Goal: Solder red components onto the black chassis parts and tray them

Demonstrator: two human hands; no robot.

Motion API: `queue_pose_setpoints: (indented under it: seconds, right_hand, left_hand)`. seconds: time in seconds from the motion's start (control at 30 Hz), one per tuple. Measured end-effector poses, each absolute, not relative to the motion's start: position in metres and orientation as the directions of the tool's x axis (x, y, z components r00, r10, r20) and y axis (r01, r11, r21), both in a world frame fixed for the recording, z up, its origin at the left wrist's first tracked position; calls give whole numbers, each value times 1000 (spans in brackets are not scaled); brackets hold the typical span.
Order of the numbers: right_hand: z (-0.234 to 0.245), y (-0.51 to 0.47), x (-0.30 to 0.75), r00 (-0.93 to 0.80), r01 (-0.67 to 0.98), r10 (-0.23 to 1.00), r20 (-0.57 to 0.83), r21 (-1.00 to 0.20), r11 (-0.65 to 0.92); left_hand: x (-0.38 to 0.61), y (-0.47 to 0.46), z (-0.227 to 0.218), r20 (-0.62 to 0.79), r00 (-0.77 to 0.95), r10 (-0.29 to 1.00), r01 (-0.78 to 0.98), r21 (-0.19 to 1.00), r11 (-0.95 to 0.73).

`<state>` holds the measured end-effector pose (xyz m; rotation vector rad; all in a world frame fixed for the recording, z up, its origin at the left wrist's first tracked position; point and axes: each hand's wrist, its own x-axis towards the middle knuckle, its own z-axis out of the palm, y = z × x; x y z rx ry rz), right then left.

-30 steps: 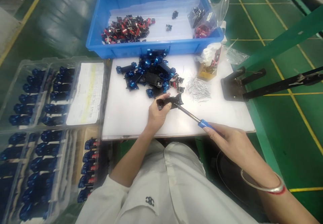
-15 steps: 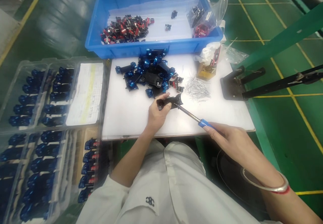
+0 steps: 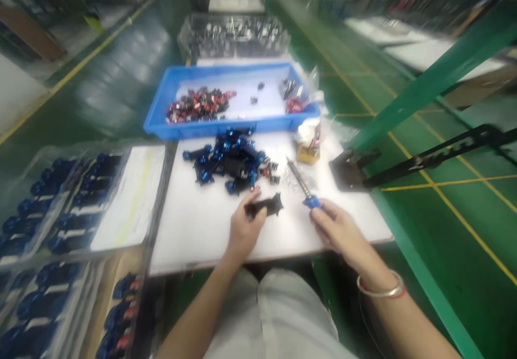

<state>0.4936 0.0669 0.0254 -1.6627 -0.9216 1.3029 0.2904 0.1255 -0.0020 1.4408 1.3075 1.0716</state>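
Note:
My left hand (image 3: 245, 227) is closed around one end of a black plastic part (image 3: 269, 206), thumb on top, held low over the white table top. Its free end, with a curved notch, points right. My right hand (image 3: 337, 227) grips the blue handle of what looks like a soldering iron (image 3: 299, 178). The slim metal shaft points up and left, apart from the black part. Just beyond my left hand lies a heap of blue-and-black parts (image 3: 226, 159), with small metal-and-red pieces (image 3: 270, 170) at its right edge. Thin silver pins (image 3: 293, 181) lie blurred near the shaft.
A blue bin (image 3: 210, 130) holding small red-and-black pieces stands behind the heap. A yellow box (image 3: 307, 155) with white wadding sits at right, near a black metal stand (image 3: 349, 173). Clear trays (image 3: 76, 149) of blue parts and a paper sheet (image 3: 125, 197) lie at left.
The iron's tip has come away from the black part and swung upward, with my right hand closer in. My left hand keeps the black part. The view has tilted up.

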Motion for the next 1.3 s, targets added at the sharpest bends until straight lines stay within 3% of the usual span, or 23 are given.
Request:
queue_pose_setpoints:
  seconds: [0.1, 0.2, 0.33, 0.63, 1.07, 1.3]
  right_hand:
    - [18, 84, 482, 104, 16, 933, -344, -938, -347]
    - [16, 95, 473, 59, -70, 950, -307, -950, -303]
    - [17, 98, 464, 24, -160, 957, -289, -946, -282]
    - [10, 104, 462, -36, -92, 934, -356, -929, -357]
    - [19, 107, 448, -33, -78, 939, -341, -936, -343]
    - [29, 103, 442, 49, -58, 944, -325, -945, -322]
  left_hand:
    - [291, 118, -3, 244, 150, 958, 325, 903, -281]
    - [292, 116, -11, 557, 248, 792, 341, 716, -610]
    - [293, 114, -16, 724, 329, 607, 396, 478, -784]
    - [289, 114, 0, 828, 427, 364, 478, 136, -868]
    - [280, 109, 1, 827, 399, 395, 533, 142, -834]
    - [276, 111, 4, 831, 434, 348, 540, 69, -839]
